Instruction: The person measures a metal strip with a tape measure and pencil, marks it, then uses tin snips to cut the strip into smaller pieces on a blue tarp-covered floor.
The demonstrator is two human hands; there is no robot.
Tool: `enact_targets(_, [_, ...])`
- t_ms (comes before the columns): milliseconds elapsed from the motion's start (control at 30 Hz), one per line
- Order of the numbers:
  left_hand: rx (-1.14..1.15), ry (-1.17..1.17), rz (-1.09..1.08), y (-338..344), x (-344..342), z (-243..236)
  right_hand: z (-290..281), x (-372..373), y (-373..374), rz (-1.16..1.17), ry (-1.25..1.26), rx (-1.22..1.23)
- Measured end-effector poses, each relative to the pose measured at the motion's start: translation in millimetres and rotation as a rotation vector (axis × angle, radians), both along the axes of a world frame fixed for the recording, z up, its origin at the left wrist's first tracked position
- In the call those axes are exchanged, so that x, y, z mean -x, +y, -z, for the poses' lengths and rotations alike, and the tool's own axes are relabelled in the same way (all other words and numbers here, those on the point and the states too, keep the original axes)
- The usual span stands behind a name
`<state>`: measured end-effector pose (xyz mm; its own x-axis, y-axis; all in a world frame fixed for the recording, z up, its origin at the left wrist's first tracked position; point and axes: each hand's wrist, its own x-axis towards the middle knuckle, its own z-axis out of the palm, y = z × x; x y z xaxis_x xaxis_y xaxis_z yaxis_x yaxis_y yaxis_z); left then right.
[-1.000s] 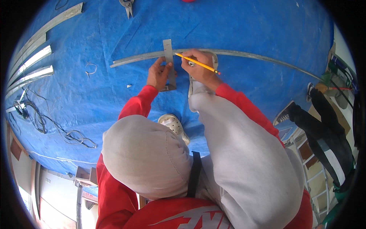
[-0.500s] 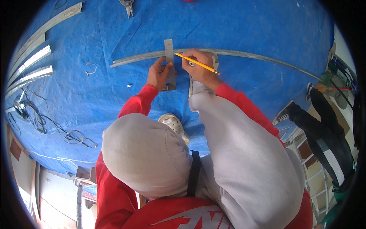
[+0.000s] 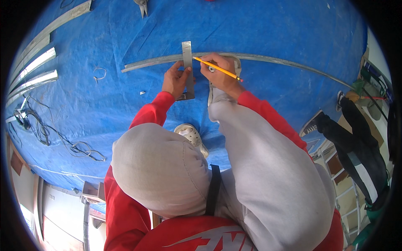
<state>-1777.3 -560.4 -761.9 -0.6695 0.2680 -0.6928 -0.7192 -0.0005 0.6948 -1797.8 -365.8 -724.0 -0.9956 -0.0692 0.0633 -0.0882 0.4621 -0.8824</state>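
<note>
Left hand point(image 3: 176, 79) presses 1 metal square point(image 3: 188, 69) across 1 long metal strip point(image 3: 268, 58); right hand point(image 3: 220, 71) grips 1 yellow pencil point(image 3: 217, 69), tip at the square's edge.

Marking looks underway on the blue tarp point(image 3: 272, 25); no finished line shows. 3 spare strips point(image 3: 33, 71) lie left, 1 pair of snips point(image 3: 142, 5) above.

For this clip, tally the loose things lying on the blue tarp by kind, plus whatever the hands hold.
Metal strips: 5, the long strip and four stacked strips at left
Metal square: 1, under the left hand
Yellow pencil: 1, in the right hand
Snips: 1
Cable bundle: 1
Total: 9
</note>
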Motion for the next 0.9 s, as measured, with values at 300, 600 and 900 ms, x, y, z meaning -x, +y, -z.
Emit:
enact_targets(300, [0.017,0.006,0.02,-0.1,0.9,-3.9,-0.5,-0.8,0.9,-0.01,-0.004,-0.007])
enact_targets(600, [0.001,0.015,0.017,-0.5,-1.1,1.0,-1.0,-1.2,1.1,-0.017,0.006,-0.011])
enact_targets(900, [0.022,-0.021,0.032,-0.3,3.1,-5.1,0.3,0.2,0.5,-0.018,0.025,0.022])
